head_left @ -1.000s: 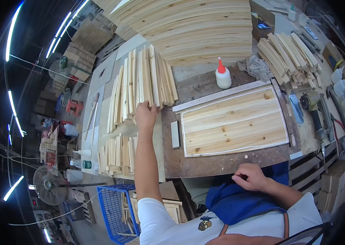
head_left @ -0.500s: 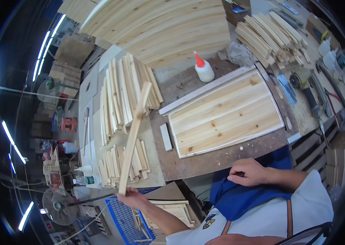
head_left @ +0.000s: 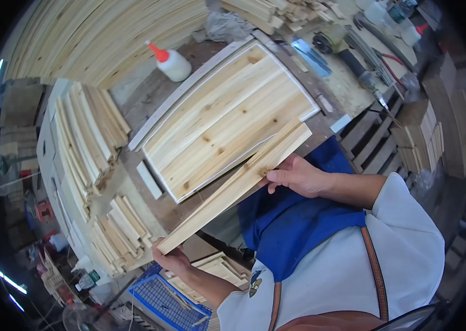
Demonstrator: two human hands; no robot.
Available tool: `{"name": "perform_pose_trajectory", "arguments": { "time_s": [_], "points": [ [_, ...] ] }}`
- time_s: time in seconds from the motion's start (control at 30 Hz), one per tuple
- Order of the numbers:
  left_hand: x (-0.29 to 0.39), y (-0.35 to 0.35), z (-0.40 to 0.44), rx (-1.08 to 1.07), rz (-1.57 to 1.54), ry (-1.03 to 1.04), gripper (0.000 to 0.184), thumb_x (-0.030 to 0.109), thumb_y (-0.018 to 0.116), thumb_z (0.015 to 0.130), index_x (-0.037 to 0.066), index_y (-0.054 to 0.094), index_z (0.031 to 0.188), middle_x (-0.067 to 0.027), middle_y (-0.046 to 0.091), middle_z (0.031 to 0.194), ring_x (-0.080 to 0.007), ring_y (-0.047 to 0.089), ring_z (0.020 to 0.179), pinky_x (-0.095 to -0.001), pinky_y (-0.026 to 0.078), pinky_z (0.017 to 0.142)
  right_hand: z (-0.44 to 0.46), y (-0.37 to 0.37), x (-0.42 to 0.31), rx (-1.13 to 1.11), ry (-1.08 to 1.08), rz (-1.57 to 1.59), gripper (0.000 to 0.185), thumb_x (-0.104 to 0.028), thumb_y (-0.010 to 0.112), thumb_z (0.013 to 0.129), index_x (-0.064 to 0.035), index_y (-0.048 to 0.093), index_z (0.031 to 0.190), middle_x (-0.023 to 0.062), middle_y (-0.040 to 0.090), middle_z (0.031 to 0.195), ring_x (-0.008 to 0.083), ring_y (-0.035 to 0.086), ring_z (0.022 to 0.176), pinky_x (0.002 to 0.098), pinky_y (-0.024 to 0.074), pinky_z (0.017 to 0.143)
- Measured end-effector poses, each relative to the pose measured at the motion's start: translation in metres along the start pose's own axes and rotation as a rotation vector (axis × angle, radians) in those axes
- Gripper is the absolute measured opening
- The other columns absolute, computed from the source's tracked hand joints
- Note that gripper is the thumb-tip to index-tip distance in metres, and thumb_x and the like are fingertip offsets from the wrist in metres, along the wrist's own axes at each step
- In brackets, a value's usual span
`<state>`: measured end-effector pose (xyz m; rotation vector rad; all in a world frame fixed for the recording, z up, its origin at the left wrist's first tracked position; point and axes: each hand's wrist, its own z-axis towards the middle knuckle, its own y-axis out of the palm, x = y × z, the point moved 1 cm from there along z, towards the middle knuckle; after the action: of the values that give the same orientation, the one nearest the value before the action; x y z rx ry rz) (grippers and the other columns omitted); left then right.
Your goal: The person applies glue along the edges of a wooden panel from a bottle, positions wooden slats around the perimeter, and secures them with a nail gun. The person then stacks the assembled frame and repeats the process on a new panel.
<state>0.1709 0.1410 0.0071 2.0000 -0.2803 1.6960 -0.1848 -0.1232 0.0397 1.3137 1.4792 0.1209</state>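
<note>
Between left hand [head_left: 172, 259], closed on one end, and right hand [head_left: 298, 176], pinching toward the other, holding a long pale wooden strip [head_left: 230, 192], at risk, from a slipping grip or low swing, of smearing the perhaps-wet white line [head_left: 293, 79] edging the flat knotty wooden panel [head_left: 227, 121] just beyond both hands.

Your left hand [head_left: 171, 260] gripped the lower-left end of a pale wooden strip [head_left: 238, 185], while your right hand [head_left: 298, 176] held it nearer the other end, slanting upward in front of your blue apron [head_left: 299, 220]. Beyond lay a knotty board [head_left: 216, 124] edged with a white line [head_left: 160, 175]; behind that stood a red-tipped white bottle [head_left: 174, 66].
</note>
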Motion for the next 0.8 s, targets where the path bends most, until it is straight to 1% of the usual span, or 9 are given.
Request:
{"name": "perform_pose_trajectory", "arguments": {
  "time_s": [0.17,0.3,0.4,0.43,0.53,0.6,0.67,0.73,0.8],
  "points": [
    [0.004,0.012,0.013,-0.072,0.055,-0.035,0.039,0.042,0.050,0.109,0.009,0.061,0.093,-0.0095,0.064,0.084,-0.0195,0.056,0.055,-0.0307,0.042,0.045,-0.012,0.002,-0.003,-0.025,-0.100,0.029,0.051,-0.012,0.073,0.102,-0.0059,0.052,0.149,0.0110,0.069,0.122,0.0193,0.071,0.102,0.0342,0.0596,0.083],
    [0.013,0.017,0.010,-0.117,0.132,-0.124,0.045,0.046,0.048,0.109,0.005,0.065,0.101,-0.0098,0.064,0.087,-0.0197,0.059,0.061,-0.0294,0.046,0.050,-0.021,-0.002,-0.007,-0.010,-0.102,-0.055,0.045,-0.012,0.073,0.102,-0.0044,0.056,0.142,0.0104,0.070,0.114,0.0171,0.071,0.096,0.0329,0.0594,0.083],
    [0.029,0.052,-0.005,0.103,0.546,0.023,0.039,0.038,0.057,0.108,0.001,0.069,0.112,-0.0079,0.065,0.093,-0.0171,0.062,0.072,-0.0276,0.050,0.056,-0.029,-0.004,-0.013,0.008,-0.115,-0.197,0.040,-0.011,0.073,0.101,-0.0031,0.058,0.138,0.0096,0.071,0.108,0.0163,0.071,0.091,0.0321,0.0592,0.083],
    [0.027,0.054,-0.005,0.099,0.546,0.017,0.039,0.038,0.057,0.108,0.001,0.069,0.112,-0.0079,0.065,0.093,-0.0171,0.062,0.072,-0.0276,0.050,0.056,-0.031,-0.003,-0.014,0.038,-0.127,-0.226,0.040,-0.011,0.074,0.101,-0.0026,0.059,0.137,0.0095,0.071,0.106,0.0164,0.071,0.090,0.0318,0.0592,0.083],
    [0.027,0.055,-0.015,0.141,1.055,0.540,0.028,0.023,0.067,0.104,0.000,0.070,0.119,-0.0064,0.065,0.102,-0.0153,0.062,0.087,-0.0288,0.054,0.070,-0.036,-0.002,-0.020,0.071,-0.132,-0.287,0.039,-0.010,0.075,0.100,-0.0016,0.059,0.134,0.0095,0.071,0.103,0.0165,0.071,0.087,0.0312,0.0591,0.083],
    [0.036,0.079,-0.036,0.015,1.045,0.504,0.022,0.012,0.072,0.099,0.001,0.070,0.118,-0.0063,0.065,0.107,-0.0159,0.061,0.096,-0.0322,0.053,0.083,-0.046,-0.007,-0.024,0.136,-0.092,-0.245,0.040,-0.009,0.076,0.099,-0.0015,0.059,0.134,0.0098,0.071,0.103,0.0171,0.071,0.088,0.0317,0.0591,0.084],
    [0.041,0.122,-0.065,-0.145,0.892,0.310,0.026,0.010,0.076,0.095,0.002,0.071,0.119,-0.0097,0.067,0.113,-0.0216,0.062,0.103,-0.0371,0.050,0.094,-0.054,-0.016,-0.028,0.140,-0.054,-0.217,0.040,-0.009,0.076,0.098,-0.0015,0.059,0.133,0.0100,0.071,0.102,0.0174,0.071,0.088,0.0320,0.0591,0.084],
    [0.058,0.172,-0.078,-0.436,1.064,0.639,0.036,0.005,0.081,0.085,0.005,0.071,0.120,-0.0130,0.068,0.115,-0.0289,0.064,0.106,-0.0410,0.051,0.095,-0.060,-0.027,-0.032,0.147,-0.094,-0.232,0.041,-0.009,0.076,0.098,-0.0018,0.058,0.134,0.0105,0.071,0.104,0.0183,0.072,0.089,0.0326,0.0590,0.085],
    [0.057,0.203,-0.084,-0.511,1.119,0.653,0.039,0.009,0.085,0.081,0.005,0.072,0.118,-0.0122,0.069,0.114,-0.0319,0.064,0.107,-0.0452,0.050,0.098,-0.064,-0.034,-0.036,0.141,-0.108,-0.241,0.041,-0.008,0.076,0.097,-0.0019,0.058,0.134,0.0108,0.070,0.105,0.0188,0.072,0.089,0.0329,0.0589,0.085]
  ]
}}
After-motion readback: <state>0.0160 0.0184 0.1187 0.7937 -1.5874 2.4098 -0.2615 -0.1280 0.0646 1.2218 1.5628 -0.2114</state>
